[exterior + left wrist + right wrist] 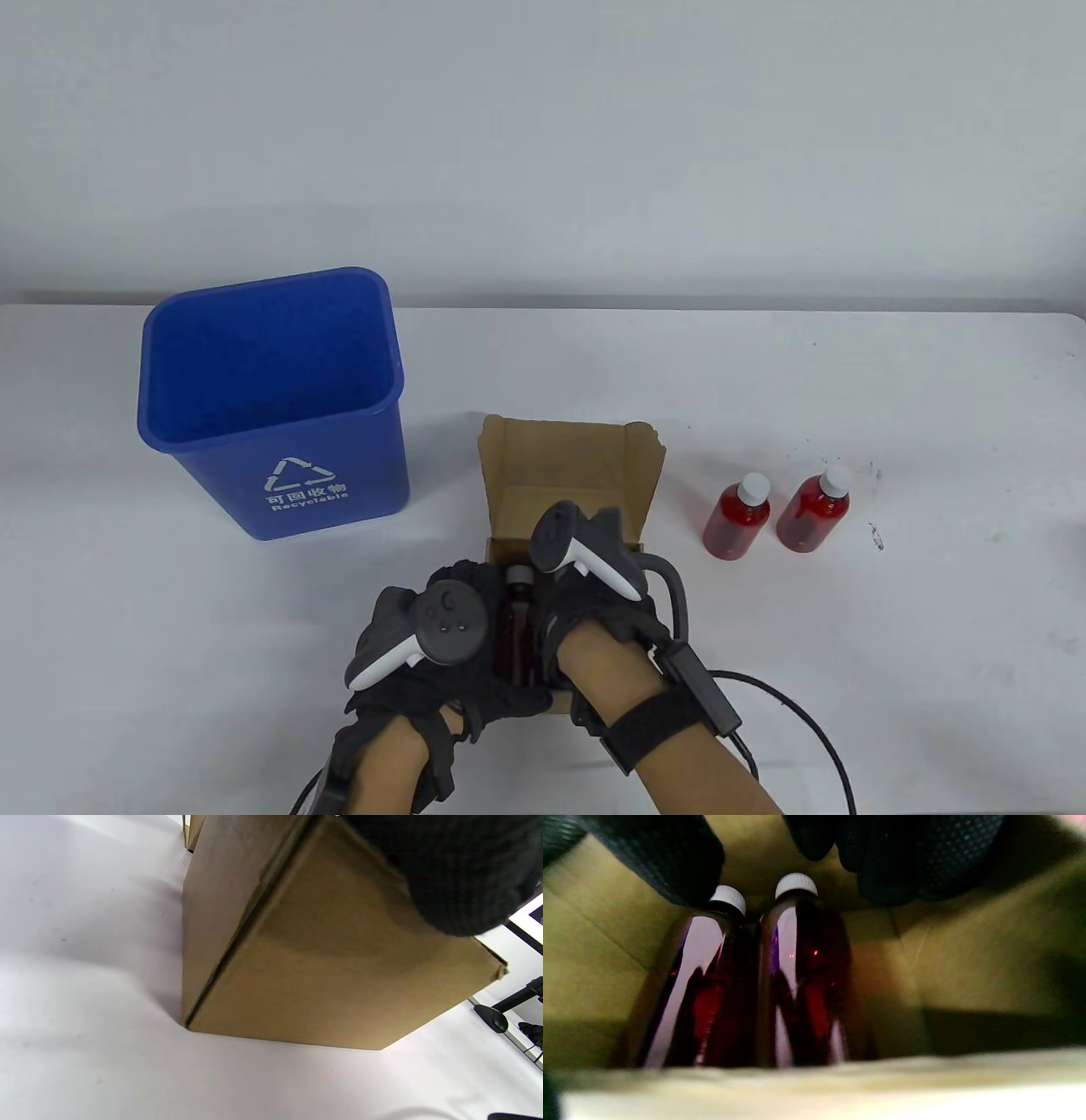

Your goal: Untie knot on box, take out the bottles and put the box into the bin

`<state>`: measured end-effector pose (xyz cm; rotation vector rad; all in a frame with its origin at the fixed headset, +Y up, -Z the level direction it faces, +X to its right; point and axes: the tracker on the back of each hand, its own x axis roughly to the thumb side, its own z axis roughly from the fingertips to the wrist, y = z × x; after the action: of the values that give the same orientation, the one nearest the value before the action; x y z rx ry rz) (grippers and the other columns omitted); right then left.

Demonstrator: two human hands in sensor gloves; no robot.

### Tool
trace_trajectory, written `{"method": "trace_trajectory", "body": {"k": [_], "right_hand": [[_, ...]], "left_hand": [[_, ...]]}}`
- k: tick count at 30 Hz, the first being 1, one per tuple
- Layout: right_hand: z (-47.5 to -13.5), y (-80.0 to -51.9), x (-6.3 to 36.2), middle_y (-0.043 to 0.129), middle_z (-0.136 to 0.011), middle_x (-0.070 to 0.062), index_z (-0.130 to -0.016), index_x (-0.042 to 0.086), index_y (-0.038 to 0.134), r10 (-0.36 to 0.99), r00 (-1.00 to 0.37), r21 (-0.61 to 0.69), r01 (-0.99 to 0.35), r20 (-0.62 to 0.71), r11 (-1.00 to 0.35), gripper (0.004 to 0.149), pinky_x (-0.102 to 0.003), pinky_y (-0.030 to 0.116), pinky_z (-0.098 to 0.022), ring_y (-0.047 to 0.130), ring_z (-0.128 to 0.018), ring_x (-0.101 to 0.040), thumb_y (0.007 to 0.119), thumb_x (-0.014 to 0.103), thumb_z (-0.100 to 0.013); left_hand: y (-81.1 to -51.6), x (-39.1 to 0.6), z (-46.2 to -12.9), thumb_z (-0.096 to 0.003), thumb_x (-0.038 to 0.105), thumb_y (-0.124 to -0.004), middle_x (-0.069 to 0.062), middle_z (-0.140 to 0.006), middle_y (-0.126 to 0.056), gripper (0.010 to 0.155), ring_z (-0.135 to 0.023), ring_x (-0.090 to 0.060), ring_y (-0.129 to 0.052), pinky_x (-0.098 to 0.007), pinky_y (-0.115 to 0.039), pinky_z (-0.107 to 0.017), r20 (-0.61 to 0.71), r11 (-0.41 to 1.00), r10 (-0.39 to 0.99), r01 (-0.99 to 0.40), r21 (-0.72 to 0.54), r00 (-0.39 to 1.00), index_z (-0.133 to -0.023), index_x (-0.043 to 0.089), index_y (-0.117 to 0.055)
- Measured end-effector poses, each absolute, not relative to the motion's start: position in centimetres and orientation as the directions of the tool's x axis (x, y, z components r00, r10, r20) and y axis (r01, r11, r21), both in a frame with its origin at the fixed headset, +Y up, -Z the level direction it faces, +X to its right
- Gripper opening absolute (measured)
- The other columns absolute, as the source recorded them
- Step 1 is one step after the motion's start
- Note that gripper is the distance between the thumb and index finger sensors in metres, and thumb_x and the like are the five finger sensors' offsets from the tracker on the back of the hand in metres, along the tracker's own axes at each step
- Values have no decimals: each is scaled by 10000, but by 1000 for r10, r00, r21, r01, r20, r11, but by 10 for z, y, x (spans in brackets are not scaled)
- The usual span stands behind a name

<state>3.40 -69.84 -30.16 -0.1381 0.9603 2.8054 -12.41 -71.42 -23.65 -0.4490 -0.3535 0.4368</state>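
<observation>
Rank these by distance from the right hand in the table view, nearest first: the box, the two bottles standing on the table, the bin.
1. Box: right under the right hand, which reaches into it.
2. Left standing bottle: to the hand's right, outside the box.
3. Right standing bottle: just beyond the first, further right.
4. Bin: far left, past the left hand.

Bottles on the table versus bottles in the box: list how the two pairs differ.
The two bottles on the table stand upright in the open, right of the box, with neither hand near them. The two bottles in the box lie side by side on its floor, with the right hand reaching in above them. The table pair looks bright red, the boxed pair dark. All four have white caps and red contents.
</observation>
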Motion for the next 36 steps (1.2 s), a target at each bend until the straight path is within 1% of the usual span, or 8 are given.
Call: {"method": "trace_trajectory", "body": {"k": [4, 8, 13, 16, 23, 25, 27, 36], "right_hand": [[-311, -709, 30, 435, -999, -299, -1009, -41, 399, 22, -984, 618, -130, -179, -775, 804, -521, 736, -514, 770, -788, -483, 736, 477, -494], [-319, -718, 26, 453, -993, -302, -1004, -49, 414, -31, -978, 649, -112, -205, -752, 798, -531, 749, -509, 780, -788, -480, 736, 473, -494], [-330, -729, 30, 498, -977, -290, -995, -47, 446, -76, -967, 679, -113, -243, -725, 778, -498, 810, -465, 849, -739, -446, 751, 462, -492], [-336, -739, 30, 508, -964, -282, -988, -55, 439, -126, -961, 711, -91, -247, -697, 788, -485, 827, -465, 851, -715, -439, 745, 480, -497], [-345, -752, 22, 597, -912, -268, -959, -51, 506, -258, -935, 734, -3, -242, -679, 775, -485, 847, -440, 890, -654, -427, 761, 509, -488], [-344, -754, 20, 619, -896, -296, -951, -75, 538, -244, -931, 701, -18, -271, -712, 764, -526, 835, -420, 894, -631, -461, 790, 478, -487], [-346, -755, 20, 610, -898, -301, -952, -78, 529, -242, -931, 726, -35, -274, -687, 760, -533, 829, -425, 887, -641, -465, 787, 469, -491], [-343, -753, 22, 619, -895, -270, -948, -52, 533, -239, -940, 711, -6, -244, -703, 756, -494, 833, -421, 892, -640, -432, 772, 498, -487]], "left_hand": [[-715, -124, -236, -360, 738, -824, -236, -1100, 51, 1301, -1040, -579, -6, -796, -143, -705, 227, 805, 485, -329, -494, 844, -1044, 76, 63], [-715, -124, -236, -365, 736, -819, -236, -1102, 42, 1294, -1041, -583, -20, -793, -160, -710, 226, 799, 493, -334, -500, 840, -1039, 80, 70], [-716, -123, -236, -376, 722, -819, -248, -1105, 16, 1283, -1042, -592, -54, -787, -192, -717, 223, 792, 499, -336, -509, 838, -1034, 81, 76], [-716, -122, -236, -381, 718, -816, -256, -1103, 11, 1280, -1040, -597, -63, -785, -201, -719, 223, 793, 497, -334, -510, 839, -1032, 75, 79], [-716, -122, -236, -386, 712, -816, -263, -1100, 10, 1275, -1038, -602, -68, -785, -206, -718, 217, 786, 506, -342, -515, 835, -1028, 75, 82], [-716, -121, -236, -389, 708, -817, -272, -1097, 7, 1273, -1036, -605, -72, -785, -207, -716, 216, 786, 505, -343, -514, 836, -1029, 69, 79], [-716, -120, -236, -392, 710, -811, -273, -1098, 3, 1267, -1036, -608, -75, -785, -210, -717, 216, 790, 502, -342, -510, 838, -1031, 68, 74], [-716, -120, -236, -391, 706, -813, -277, -1099, -10, 1263, -1035, -611, -92, -785, -223, -716, 216, 795, 501, -346, -499, 838, -1035, 64, 63]]}}
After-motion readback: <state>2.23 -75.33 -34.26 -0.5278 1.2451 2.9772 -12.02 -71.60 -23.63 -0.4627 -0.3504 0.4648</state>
